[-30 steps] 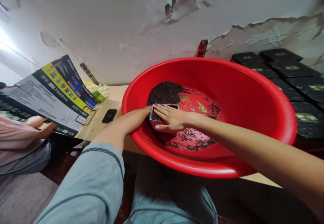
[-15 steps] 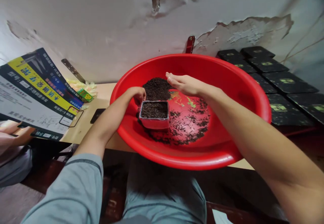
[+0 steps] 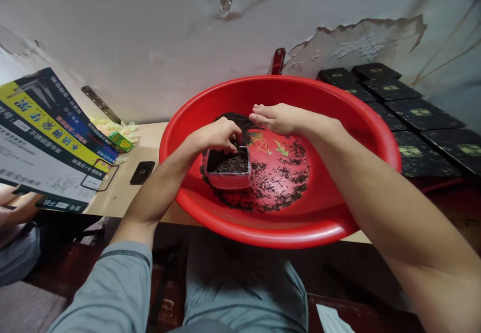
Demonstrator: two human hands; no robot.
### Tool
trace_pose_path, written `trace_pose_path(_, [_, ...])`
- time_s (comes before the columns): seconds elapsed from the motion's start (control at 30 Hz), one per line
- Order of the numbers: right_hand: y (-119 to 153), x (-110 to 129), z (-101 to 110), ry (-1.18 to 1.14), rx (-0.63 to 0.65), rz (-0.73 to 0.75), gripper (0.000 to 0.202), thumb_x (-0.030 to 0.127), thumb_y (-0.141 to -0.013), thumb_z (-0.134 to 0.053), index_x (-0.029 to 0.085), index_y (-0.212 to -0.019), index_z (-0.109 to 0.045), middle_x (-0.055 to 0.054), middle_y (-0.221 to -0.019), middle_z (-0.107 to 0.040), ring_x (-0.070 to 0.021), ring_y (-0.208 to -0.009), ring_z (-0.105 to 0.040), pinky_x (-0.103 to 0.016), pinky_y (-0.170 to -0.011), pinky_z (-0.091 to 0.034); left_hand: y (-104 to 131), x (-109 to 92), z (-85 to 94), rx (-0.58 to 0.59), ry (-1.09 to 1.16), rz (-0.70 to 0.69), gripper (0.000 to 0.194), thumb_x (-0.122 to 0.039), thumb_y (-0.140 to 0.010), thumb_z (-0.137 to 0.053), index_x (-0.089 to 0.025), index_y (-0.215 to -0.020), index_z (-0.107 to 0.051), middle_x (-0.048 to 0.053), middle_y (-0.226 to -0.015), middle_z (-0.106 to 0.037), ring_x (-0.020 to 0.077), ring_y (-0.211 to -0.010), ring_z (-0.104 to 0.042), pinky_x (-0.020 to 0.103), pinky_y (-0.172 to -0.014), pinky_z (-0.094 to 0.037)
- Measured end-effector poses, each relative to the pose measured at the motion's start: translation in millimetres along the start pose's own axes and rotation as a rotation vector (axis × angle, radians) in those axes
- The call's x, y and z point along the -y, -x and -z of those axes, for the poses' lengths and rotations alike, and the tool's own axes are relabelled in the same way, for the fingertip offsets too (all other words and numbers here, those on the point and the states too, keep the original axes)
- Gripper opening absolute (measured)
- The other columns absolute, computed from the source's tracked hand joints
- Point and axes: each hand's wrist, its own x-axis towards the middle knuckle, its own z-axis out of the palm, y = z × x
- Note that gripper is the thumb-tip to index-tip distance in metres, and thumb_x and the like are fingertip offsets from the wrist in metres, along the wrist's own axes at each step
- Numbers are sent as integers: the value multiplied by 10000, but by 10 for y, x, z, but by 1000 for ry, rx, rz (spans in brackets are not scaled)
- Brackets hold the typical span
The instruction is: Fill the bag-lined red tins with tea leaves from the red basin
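Note:
A wide red basin (image 3: 289, 236) holds loose dark tea leaves, heaped in a pile (image 3: 240, 121) at the back left and scattered thinly over its floor. Inside it, at the left, stands a small square container (image 3: 229, 180) partly filled with the same leaves. My left hand (image 3: 221, 135) is over the container's back edge, its fingers closed on a pinch of tea leaves (image 3: 235, 142). To the right of the pile, my right hand (image 3: 276, 118) hovers flat with fingers stretched out, holding nothing.
Several black tins (image 3: 424, 112) stand in rows right of the basin. To the left are a dark phone-like object (image 3: 142, 172), a green box (image 3: 121, 141) and a large printed cardboard sheet (image 3: 48, 142). Another person's arm (image 3: 22, 205) shows at the far left. A peeling wall (image 3: 158, 47) rises behind.
My left hand has moved up and right from beside the container to over it, now with tea leaves in its fingers. Leaves in the container now lie lower at the left. My right hand stays nearly still.

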Motion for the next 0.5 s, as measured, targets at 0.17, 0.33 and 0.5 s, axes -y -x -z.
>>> trace_pose_path(0.17, [4, -1, 10, 7, 10, -18, 646, 620, -1027, -353, 201, -1461, -583, -95, -1546, -524, -317, -1453, -458, -467, -1216, -364, -55, -49, -93, -25, -70, -93, 226, -145, -750, -794, -169, -974, -801, 27, -835, -770, 158, -763, -679, 244, -731, -471])
trace_pose_path(0.33, [61, 73, 85, 28, 77, -25, 544, 565, -1048, -347, 221, -1301, -684, -91, -1353, -684, -294, -1239, -639, -419, -1102, -459, -70, -67, -117, -31, -6, -151, 246, -80, -761, -770, -169, -987, -803, 25, -908, -789, 155, -827, -695, 239, -793, -475])
trace_pose_path(0.5, [92, 111, 112, 5, 65, -53, 331, 453, -1009, -531, 246, -1132, -758, -46, -1036, -776, -234, -984, -707, -341, -934, -527, -42, -9, -89, 3, 166, -141, 308, -45, -742, -745, -195, -1001, -814, 5, -919, -801, 144, -833, -716, 227, -816, -501])
